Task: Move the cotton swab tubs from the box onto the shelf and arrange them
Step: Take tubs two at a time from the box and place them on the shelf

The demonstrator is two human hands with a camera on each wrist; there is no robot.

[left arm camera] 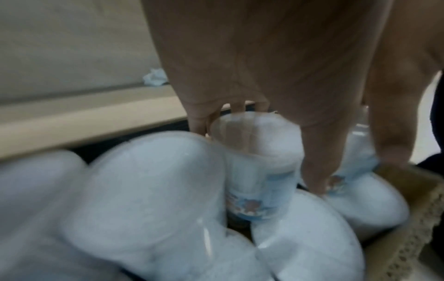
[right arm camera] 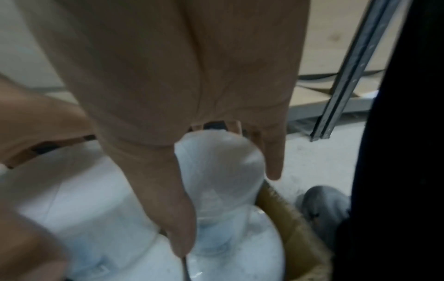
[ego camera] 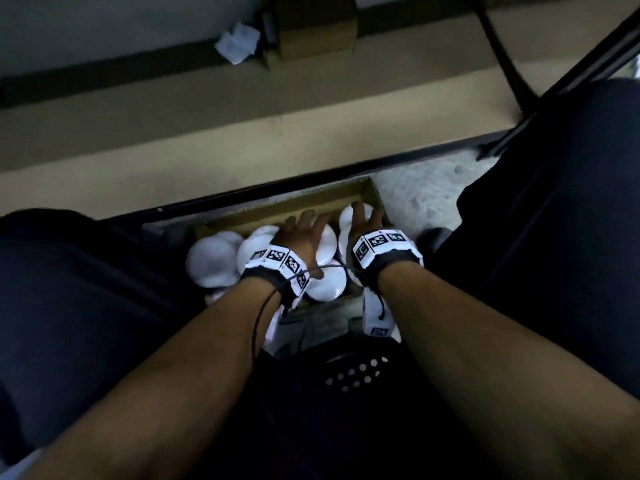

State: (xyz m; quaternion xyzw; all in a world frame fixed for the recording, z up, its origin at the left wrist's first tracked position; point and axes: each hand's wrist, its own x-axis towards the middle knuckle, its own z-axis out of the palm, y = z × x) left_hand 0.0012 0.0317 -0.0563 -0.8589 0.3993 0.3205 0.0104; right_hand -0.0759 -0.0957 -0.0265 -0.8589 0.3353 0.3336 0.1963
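Both hands, left hand [ego camera: 304, 237] and right hand [ego camera: 365, 225], each curl around smooth round translucent tubs [ego camera: 214, 261] in corrugated cardboard box [ego camera: 311, 199].

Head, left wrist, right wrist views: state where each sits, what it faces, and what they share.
Head: on the head, looking down at both forearms, left hand and right hand in the cardboard box.
Left wrist: along the palm and fingers at a tub.
Right wrist: along the fingers at another tub; a shoe beside the box.
Shared: box, white tubs, shelf.
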